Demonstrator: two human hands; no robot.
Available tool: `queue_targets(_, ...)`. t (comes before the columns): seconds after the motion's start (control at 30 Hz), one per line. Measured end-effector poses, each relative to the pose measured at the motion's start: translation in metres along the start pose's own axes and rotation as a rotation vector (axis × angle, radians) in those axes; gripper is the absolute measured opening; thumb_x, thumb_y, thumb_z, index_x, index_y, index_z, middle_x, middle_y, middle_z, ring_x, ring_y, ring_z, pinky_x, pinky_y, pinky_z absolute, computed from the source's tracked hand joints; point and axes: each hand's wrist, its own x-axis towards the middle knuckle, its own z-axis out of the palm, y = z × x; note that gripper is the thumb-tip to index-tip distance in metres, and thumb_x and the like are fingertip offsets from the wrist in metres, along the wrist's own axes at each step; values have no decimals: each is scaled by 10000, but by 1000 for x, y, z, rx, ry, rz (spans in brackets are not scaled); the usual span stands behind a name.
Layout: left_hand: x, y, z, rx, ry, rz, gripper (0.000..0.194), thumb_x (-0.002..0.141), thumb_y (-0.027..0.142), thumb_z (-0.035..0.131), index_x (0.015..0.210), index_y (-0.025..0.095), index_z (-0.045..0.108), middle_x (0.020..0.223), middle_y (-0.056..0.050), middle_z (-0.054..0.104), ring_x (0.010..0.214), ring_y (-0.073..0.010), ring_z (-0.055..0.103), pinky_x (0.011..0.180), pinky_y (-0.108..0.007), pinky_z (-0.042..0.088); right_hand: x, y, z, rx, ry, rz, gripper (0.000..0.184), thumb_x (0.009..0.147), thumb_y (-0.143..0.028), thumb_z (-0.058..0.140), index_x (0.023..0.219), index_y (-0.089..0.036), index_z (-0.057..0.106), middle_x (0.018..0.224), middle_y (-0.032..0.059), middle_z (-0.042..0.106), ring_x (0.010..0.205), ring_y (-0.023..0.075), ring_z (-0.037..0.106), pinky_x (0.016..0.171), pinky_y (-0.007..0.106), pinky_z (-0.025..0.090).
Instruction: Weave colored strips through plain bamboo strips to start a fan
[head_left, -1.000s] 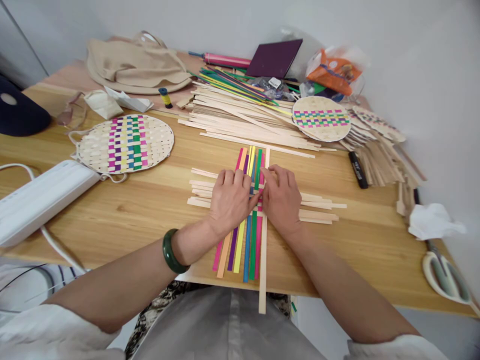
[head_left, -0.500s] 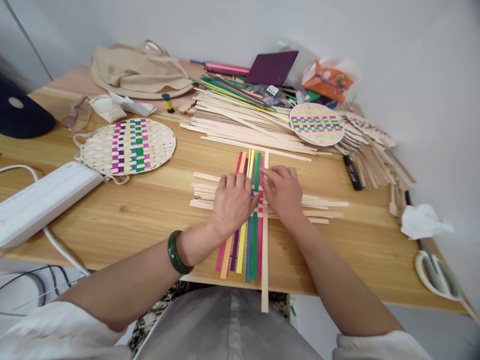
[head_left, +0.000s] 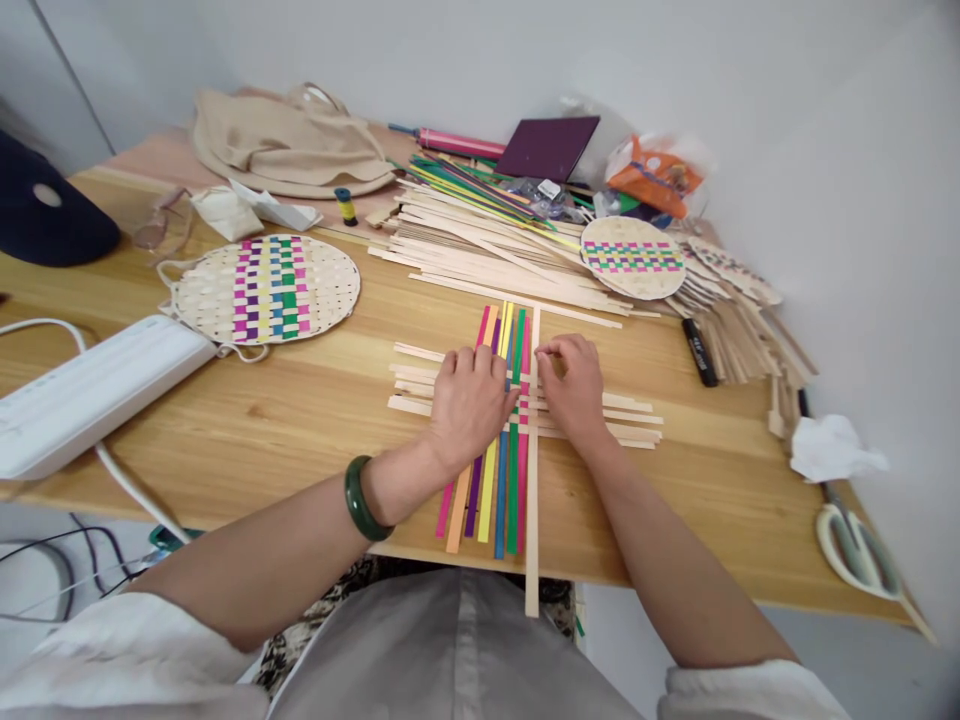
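Observation:
My left hand (head_left: 471, 405) lies over the left part of a half-woven mat of thin strips, fingers side by side and pressed down on it. From under it run coloured strips, among them a yellow strip (head_left: 487, 490), a blue strip (head_left: 500, 500) and a green strip (head_left: 514, 490). A longer plain wood strip (head_left: 532, 520) lies upright along the right side of the colours. Near its upper part, my right hand (head_left: 574, 385) pinches its edge between thumb and forefinger. Plain cross strips (head_left: 634, 420) stick out on both sides; the crossings under my left hand are hidden.
Behind the mat lies a pile of plain strips (head_left: 480, 245). A finished woven oval (head_left: 330, 290) is at left, by a white power strip (head_left: 97, 395); a smaller one (head_left: 634, 258) lies at right. A black marker (head_left: 699, 352) and scissors (head_left: 859, 545) lie further right.
My right hand has shifted slightly right, from the magenta strip to the plain strip, and its thumb and forefinger have come together. The cross strips' right ends look more even. My left hand stays put.

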Motion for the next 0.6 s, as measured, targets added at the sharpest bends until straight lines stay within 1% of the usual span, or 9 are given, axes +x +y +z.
queue_targets(0.1, 0, 0, -1, -2, -8, -10, 312, 930, 385, 550, 1042, 102, 623, 1010, -165, 621, 979, -332, 572, 835, -428, 438, 0, 6, -2, 41, 67, 12, 92, 862, -228, 504, 792, -218, 564, 880, 54, 622, 924, 221, 539, 870, 374, 432)
queue_targets(0.2, 0, -3, -3, -16, -8, -42, 270, 959, 331, 488, 1051, 112, 617, 998, -158, 629, 970, -325, 584, 816, -417, 445, -3, 9, -4, 18, 99, 44, 105, 863, -210, 483, 872, -210, 587, 902, 55, 641, 906, 216, 547, 840, 365, 438)
queue_targets(0.23, 0, -5, -3, -28, -7, -58, 259, 971, 303, 453, 1055, 118, 613, 993, -152, 633, 964, -318, 588, 807, -410, 448, -4, 9, -5, -23, 91, 50, 129, 865, -200, 476, 908, -209, 597, 918, 57, 649, 909, 220, 543, 827, 362, 436)
queue_targets(0.3, 1, -11, -3, -53, -1, -81, 254, 981, 253, 403, 1059, 124, 608, 1015, -148, 633, 972, -306, 589, 795, -395, 452, -8, 7, -5, -144, 37, 31, 152, 879, -191, 469, 928, -207, 613, 935, 66, 657, 925, 235, 526, 808, 360, 426)
queue_targets(0.37, 2, -15, -1, -66, 7, -72, 256, 979, 232, 394, 1052, 119, 610, 1054, -155, 627, 1005, -304, 580, 805, -387, 454, -12, 3, -5, -283, -32, -24, 162, 903, -191, 461, 872, -198, 620, 920, 83, 653, 921, 247, 506, 806, 364, 412)
queue_targets(0.43, 3, -17, 2, -64, 10, -42, 262, 978, 249, 403, 1037, 109, 616, 1054, -164, 624, 1025, -311, 568, 828, -393, 453, -15, -1, -3, -401, -66, -84, 206, 927, -189, 441, 825, -183, 620, 898, 99, 645, 894, 249, 494, 807, 364, 398)
queue_targets(0.5, 3, -16, 5, -51, 17, -14, 265, 974, 284, 428, 1027, 106, 616, 1022, -164, 626, 1010, -319, 565, 837, -406, 450, -17, -4, -1, -493, -61, -117, 233, 940, -191, 431, 813, -169, 626, 875, 106, 640, 863, 246, 488, 785, 359, 383)
queue_targets(0.6, 2, -14, 10, -17, 56, 21, 258, 961, 322, 470, 1031, 118, 612, 1023, -155, 625, 988, -324, 560, 828, -416, 442, -19, -7, 1, -580, -33, -120, 265, 959, -221, 431, 799, -163, 633, 827, 105, 634, 829, 243, 486, 732, 351, 350)
